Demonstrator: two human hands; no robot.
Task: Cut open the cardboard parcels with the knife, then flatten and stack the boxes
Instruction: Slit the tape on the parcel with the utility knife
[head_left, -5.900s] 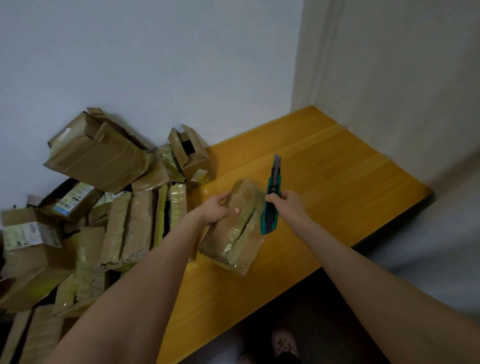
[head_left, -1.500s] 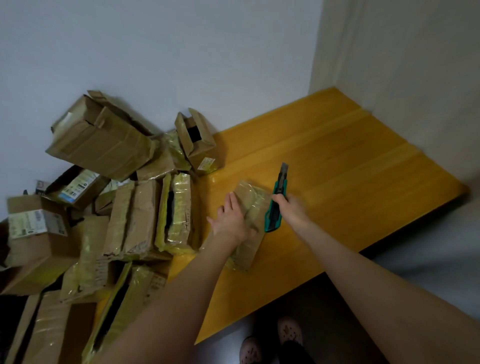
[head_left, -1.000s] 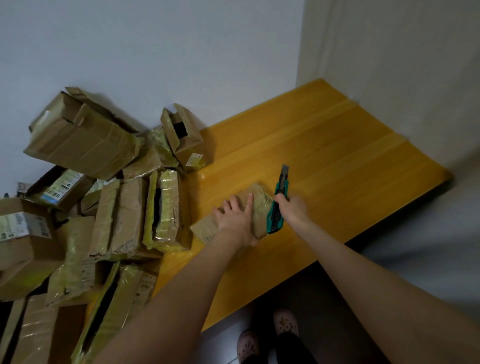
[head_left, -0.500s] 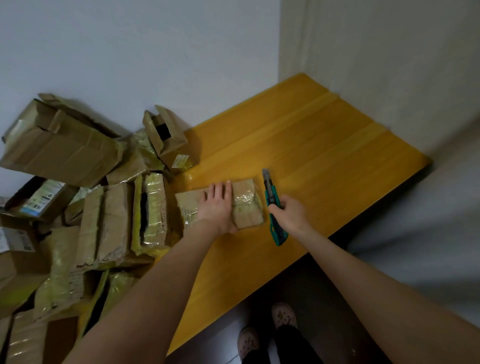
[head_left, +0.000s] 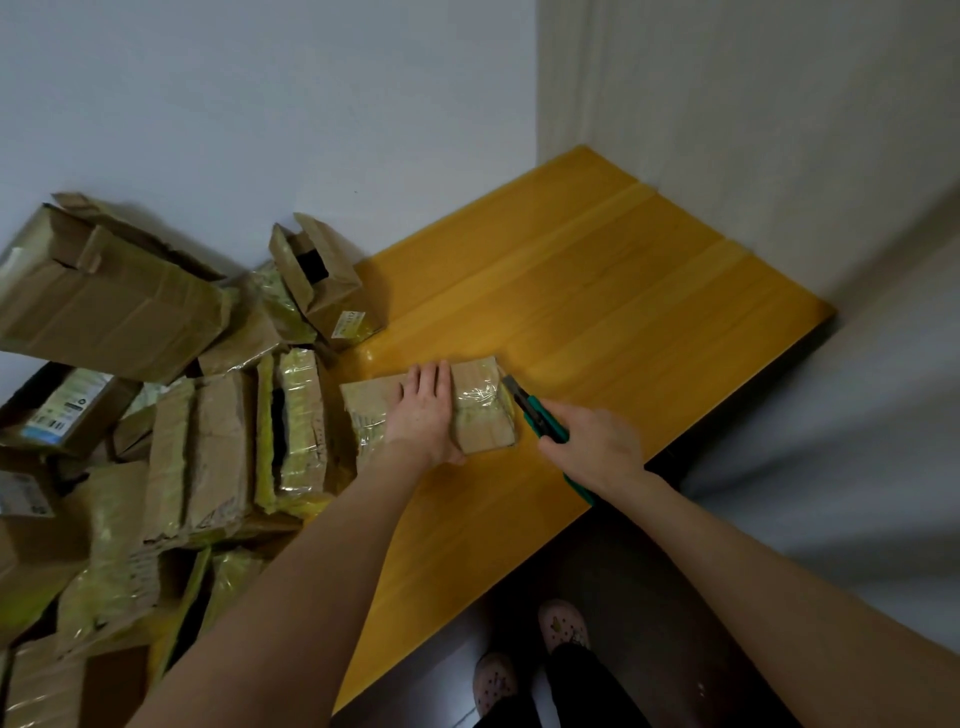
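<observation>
Knife (head_left: 536, 417) now against parcel (head_left: 480, 415), beside fingers (head_left: 427, 378)

My left hand (head_left: 423, 410), right hand (head_left: 592, 447) and forearms (head_left: 322, 545) are bare. Below the table (head_left: 441, 571) edge: dark trousers (head_left: 587, 691), pale pink speckled clogs (head_left: 563, 621).

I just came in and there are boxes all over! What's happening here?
A person is cutting open a small taped parcel on the yellow wooden table. Their left hand presses flat on it to hold it down. Their right hand grips a green knife with the blade at the parcel's right end. More boxes, some already opened, are heaped on the left by the wall.
</observation>
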